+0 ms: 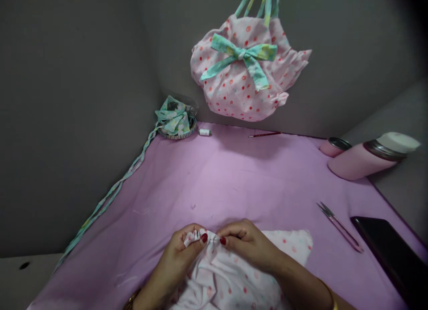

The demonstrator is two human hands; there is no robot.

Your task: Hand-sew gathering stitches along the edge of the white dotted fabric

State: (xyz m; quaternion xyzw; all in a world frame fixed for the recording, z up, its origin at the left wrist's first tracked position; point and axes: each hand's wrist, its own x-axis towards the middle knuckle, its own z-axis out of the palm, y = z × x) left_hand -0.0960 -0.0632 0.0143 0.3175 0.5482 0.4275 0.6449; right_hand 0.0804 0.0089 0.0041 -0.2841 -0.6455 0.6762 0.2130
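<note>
A white cloth with pink and red dots [230, 274] lies at the table's front edge, its top edge bunched into gathers. My left hand [187, 245] pinches that gathered edge between thumb and fingers. Close beside it, my right hand [242, 241] grips the same edge with thumb and fingertips pressed together. Whether a needle or thread is between the right fingers is too small to tell. The cloth spreads below both hands, and one corner sticks out flat past the right wrist.
Pink thread snips [341, 227] and a black phone-like slab [388, 252] lie at right. Behind them are a pink bottle [364, 160] and a pink cup [331, 147]. A thread spool [205, 132], a basket [179, 135] with green fabric and a thin red stick [265, 134] line the back. A dotted bag [230, 96] hangs above.
</note>
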